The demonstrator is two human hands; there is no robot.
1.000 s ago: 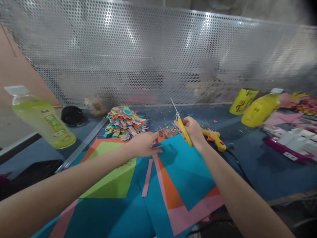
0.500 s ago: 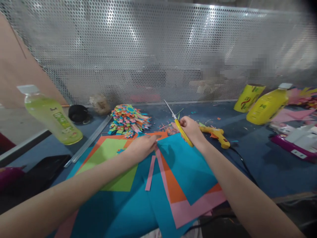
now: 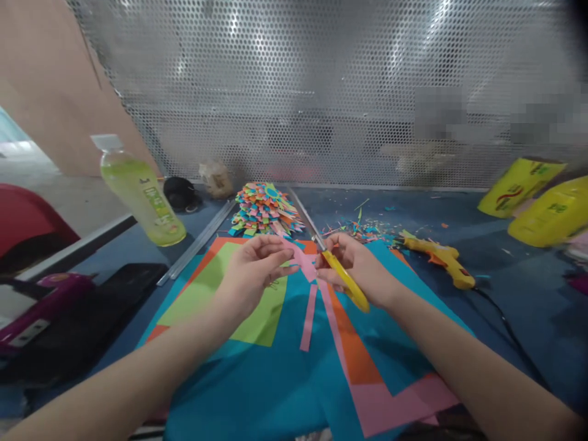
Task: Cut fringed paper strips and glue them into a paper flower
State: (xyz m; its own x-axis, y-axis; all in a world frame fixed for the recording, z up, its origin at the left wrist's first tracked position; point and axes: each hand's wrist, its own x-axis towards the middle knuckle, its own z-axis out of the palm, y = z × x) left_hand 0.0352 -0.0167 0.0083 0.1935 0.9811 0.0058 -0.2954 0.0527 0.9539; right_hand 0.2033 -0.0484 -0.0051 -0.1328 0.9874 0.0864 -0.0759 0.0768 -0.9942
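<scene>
The fingers of the left hand are curled and pinch one end of a small pink paper piece, while the fingers of the right hand are wrapped tight around the yellow plastic handles of a pair of steel-bladed scissors. The pink piece sits between the two hands, just above the sheets, and the scissor blades meet it at its far edge.

Behind everything stands a tall perforated metal screen. The blue counter carries large overlapping paper sheets: teal sheets, a lime green sheet, an orange sheet and a pink sheet. A black flat tray lies at the left beside a purple device. Two yellow bottles lean at the far right. A clear bottle of green drink stands to the left. A heap of many-coloured paper strips lies just beyond the hands, and a yellow glue gun rests to the right with its black cord. A loose pink paper strip lies on the teal.

Both forearms reach in from the lower corners, wrists raised off the counter, hands close together.
</scene>
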